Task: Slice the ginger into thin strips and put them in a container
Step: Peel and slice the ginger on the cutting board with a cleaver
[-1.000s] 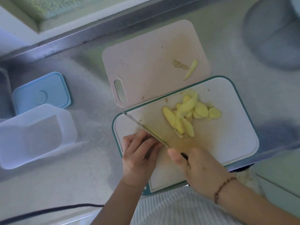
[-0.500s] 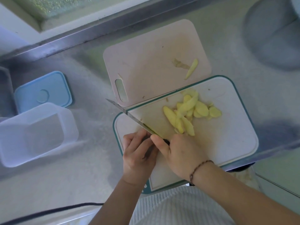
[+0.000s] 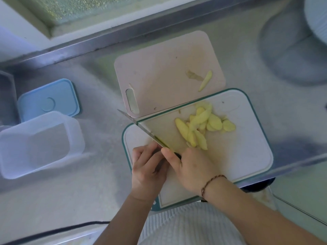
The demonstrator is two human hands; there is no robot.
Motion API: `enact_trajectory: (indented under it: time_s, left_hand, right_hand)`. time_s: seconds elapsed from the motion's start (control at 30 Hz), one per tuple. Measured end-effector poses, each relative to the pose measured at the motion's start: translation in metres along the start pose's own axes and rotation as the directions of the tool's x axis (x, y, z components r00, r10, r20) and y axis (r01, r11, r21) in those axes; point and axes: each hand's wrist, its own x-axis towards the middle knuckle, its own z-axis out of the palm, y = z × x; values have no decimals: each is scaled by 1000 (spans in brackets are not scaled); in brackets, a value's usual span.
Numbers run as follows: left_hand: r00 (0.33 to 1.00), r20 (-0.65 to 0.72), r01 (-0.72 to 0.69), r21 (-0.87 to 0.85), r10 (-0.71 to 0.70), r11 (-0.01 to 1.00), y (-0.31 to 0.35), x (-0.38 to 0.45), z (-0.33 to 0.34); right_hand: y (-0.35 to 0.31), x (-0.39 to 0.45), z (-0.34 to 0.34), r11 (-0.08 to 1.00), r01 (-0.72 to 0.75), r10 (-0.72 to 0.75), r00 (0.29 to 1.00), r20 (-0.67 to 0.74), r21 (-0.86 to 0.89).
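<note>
While the right hand (image 3: 192,167) grips the steel knife (image 3: 141,127), left hand (image 3: 147,167) fingers curl beside its blade; what they hold is hidden. Pale yellow ginger slices (image 3: 200,128) lie piled on the teal-rimmed white cutting board (image 3: 247,151): probably light, stiff, slippery; pinch by edges.

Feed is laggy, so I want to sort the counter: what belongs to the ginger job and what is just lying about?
Job: ginger slices, knife, white board, clear tub, both hands.
Lying about: pink board with a scrap, blue lid, cable.
</note>
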Motion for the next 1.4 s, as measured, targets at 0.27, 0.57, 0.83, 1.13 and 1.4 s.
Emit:
enact_trajectory:
  time_s: [0.27,0.57,0.83,1.13,1.4]
  left_hand:
    - [1000,-21,-11,-24,11,1000,1,1,1]
    - [1000,-3,8,6,-8,1000,2,2,-1]
    - [1000,9,-9,-13,9,1000,4,2,-5]
    - [1000,-2,8,-56,-8,998,4,-4,-6]
    - [999,0,-48,-83,48,995,3,-3,-6]
  right_hand:
    - [4,-11,-1,998,-59,59,998,17,-7]
    - [22,-4,-22,985,-116,119,993,-20,125]
    - [28,-3,-39,951,-121,130,991,-11,284]
    - [39,-47,-17,980,97,-121,983,-137,-173]
    - [49,-47,-23,902,61,-183,951,-249,-428]
